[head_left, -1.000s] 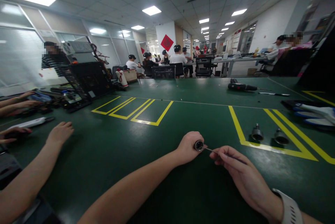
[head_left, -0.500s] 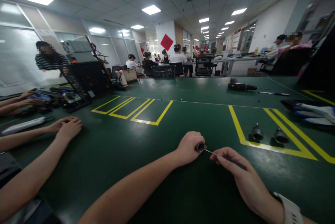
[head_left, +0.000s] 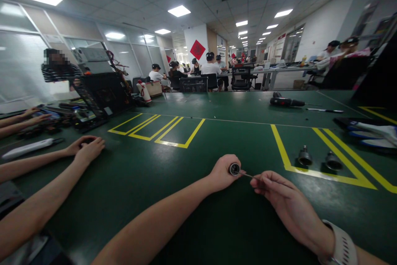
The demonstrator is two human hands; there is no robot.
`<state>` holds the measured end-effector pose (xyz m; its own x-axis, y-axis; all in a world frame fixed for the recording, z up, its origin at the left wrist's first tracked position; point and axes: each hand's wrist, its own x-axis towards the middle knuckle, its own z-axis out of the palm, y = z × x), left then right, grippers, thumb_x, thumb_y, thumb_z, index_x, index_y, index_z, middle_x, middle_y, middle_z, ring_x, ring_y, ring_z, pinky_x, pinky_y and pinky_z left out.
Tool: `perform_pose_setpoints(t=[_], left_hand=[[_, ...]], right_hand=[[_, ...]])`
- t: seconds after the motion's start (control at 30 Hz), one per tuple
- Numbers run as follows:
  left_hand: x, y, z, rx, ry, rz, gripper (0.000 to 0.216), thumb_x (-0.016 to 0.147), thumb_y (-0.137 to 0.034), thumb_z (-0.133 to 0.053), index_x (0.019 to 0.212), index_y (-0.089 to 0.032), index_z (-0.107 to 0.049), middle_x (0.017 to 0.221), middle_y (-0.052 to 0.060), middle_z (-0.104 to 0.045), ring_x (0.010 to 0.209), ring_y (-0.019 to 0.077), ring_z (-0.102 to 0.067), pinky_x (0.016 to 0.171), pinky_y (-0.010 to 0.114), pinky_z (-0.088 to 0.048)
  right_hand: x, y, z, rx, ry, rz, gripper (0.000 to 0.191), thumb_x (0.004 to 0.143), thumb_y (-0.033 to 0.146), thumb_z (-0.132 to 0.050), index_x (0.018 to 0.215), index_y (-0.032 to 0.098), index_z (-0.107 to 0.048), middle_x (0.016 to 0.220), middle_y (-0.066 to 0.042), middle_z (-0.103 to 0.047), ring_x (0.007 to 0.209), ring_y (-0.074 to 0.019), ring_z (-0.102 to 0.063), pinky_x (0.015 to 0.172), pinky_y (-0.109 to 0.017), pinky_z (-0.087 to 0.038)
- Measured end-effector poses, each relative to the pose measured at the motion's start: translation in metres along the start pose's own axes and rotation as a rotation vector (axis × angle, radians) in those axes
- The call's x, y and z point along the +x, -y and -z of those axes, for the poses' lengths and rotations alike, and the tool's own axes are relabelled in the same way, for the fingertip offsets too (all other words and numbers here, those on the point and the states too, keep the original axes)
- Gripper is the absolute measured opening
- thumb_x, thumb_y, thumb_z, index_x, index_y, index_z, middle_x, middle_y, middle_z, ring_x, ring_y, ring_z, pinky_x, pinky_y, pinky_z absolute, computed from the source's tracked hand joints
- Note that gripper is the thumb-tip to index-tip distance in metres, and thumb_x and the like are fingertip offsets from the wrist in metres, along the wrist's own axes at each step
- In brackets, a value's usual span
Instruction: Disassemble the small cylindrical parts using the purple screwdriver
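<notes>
My left hand point(head_left: 223, 175) is closed around a round metal cup-shaped part point(head_left: 234, 169), whose open mouth faces me. In my right hand point(head_left: 281, 196) the fingers pinch a thin screwdriver point(head_left: 247, 175). Its slim shaft reaches left to the mouth of the metal part; whether the tip touches the inside I cannot tell. The handle is hidden by my right hand. Farther right, two similar metal parts with short stems stand inside a yellow tape outline: one metal part point(head_left: 305, 158) on the left and another metal part point(head_left: 333, 161) beside it.
A cordless drill point(head_left: 287, 102) and a pen point(head_left: 324, 110) lie at the back right, with gloves point(head_left: 374, 132) at the right edge. At left, a co-worker's hands point(head_left: 88, 147) rest on the green table point(head_left: 149, 178) near a white tool point(head_left: 29, 148). A black machine point(head_left: 104, 93) stands behind.
The metal part has turned more toward me in my left hand. My right hand has rolled over, so the dark screwdriver handle no longer shows. The co-worker's hands moved slightly right.
</notes>
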<state>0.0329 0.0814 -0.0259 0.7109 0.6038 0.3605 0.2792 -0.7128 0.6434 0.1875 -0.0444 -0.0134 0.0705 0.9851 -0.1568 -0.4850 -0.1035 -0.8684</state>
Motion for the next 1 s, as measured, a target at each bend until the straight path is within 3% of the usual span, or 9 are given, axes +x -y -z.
perform_pose_setpoints(t=[0.33, 0.67, 1.0], left_hand=[[-0.0008, -0.0027, 0.001, 0.019, -0.019, 0.023, 0.021, 0.074, -0.025, -0.067, 0.066, -0.016, -0.05, 0.068, -0.002, -0.05, 0.066, 0.0115, -0.046, 0.063, 0.024, -0.039], [-0.0043, -0.0021, -0.0018, 0.245, 0.045, -0.106, 0.012, 0.079, -0.019, -0.061, 0.07, -0.017, -0.053, 0.072, -0.001, -0.054, 0.071, 0.0138, -0.05, 0.069, 0.027, -0.038], [-0.005, -0.002, -0.0034, 0.303, -0.032, 0.067, 0.007, 0.077, -0.014, -0.061, 0.074, -0.017, -0.056, 0.076, 0.0, -0.056, 0.073, 0.0152, -0.051, 0.069, 0.028, -0.04]], right_hand=[[-0.0001, -0.0018, 0.0008, -0.012, -0.016, 0.056, 0.012, 0.076, 0.033, -0.066, 0.076, 0.021, -0.067, 0.08, -0.003, -0.067, 0.084, -0.0217, -0.058, 0.079, -0.036, -0.042], [-0.005, 0.0004, -0.0038, -0.085, -0.025, 0.08, 0.014, 0.074, 0.035, -0.068, 0.074, 0.022, -0.068, 0.08, -0.003, -0.067, 0.085, -0.0216, -0.055, 0.081, -0.036, -0.039], [-0.0045, -0.001, 0.0016, -0.102, -0.101, 0.144, 0.013, 0.076, 0.035, -0.065, 0.072, 0.023, -0.067, 0.079, -0.002, -0.065, 0.085, -0.0218, -0.054, 0.081, -0.036, -0.039]])
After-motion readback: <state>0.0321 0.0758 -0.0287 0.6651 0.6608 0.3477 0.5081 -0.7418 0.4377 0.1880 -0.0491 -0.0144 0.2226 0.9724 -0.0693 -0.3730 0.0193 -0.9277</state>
